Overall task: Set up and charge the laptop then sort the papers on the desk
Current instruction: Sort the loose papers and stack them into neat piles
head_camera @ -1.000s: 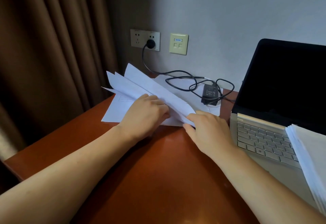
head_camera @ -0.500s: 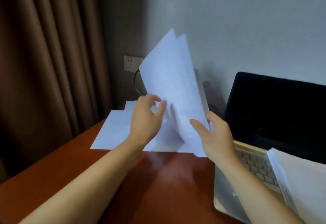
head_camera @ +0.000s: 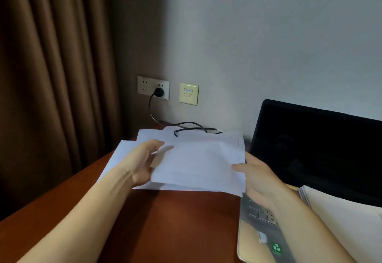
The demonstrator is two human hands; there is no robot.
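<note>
White loose paper sheets (head_camera: 196,163) hang just above the red-brown wooden desk (head_camera: 175,225), beside the open silver laptop (head_camera: 314,151). Left hand (head_camera: 142,165) and right hand (head_camera: 258,180) pinch opposite edges; light, floppy, slippery sheets likely fan out unless squared.

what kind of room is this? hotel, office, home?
Likely a hotel room: a wooden desk, a heavy brown curtain beside it, and a wall socket next to a network port plate.
</note>
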